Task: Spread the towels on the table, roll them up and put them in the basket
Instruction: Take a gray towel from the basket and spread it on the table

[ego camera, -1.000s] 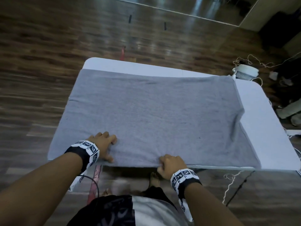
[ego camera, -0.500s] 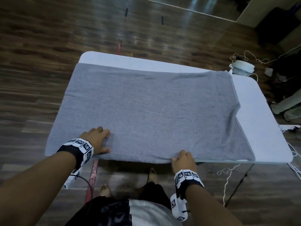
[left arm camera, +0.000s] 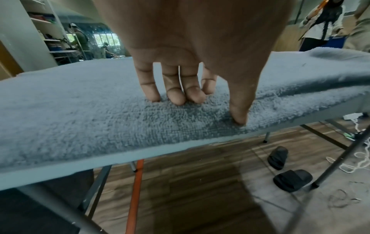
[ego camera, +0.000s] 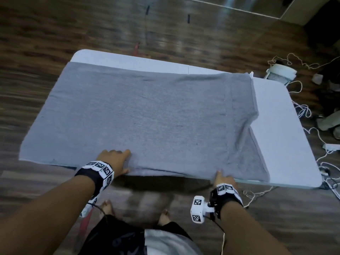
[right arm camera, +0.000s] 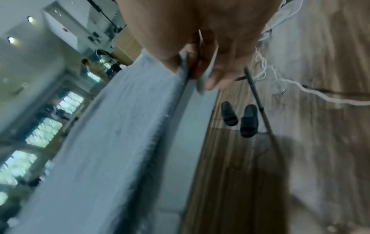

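Floor (ego camera: pixel 55 34): dark wood planks.
Fan (ego camera: pixel 280 74): white, on floor.
Cords (ego camera: pixel 301 107): white, tangled, near fan.
Sandals (left arm camera: pixel 286 167): black pair, under table.

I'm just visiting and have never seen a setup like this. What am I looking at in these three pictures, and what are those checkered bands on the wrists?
No machine here: a person is working with two bare hands. The checkered bands are wrist straps that carry small cameras. The big picture comes from a camera on the person's head, looking down. The other two come from the wrist cameras, looking along each hand.

A grey towel lies spread over a white table, covering most of it. The left hand rests on the towel near its near edge, fingers fairly straight, fingertips pressing into the cloth. The right hand is at the near edge further right; its own camera is blurred but seems to show it pinching the edge there. Cords and a pair of black sandals lie on the wooden floor.
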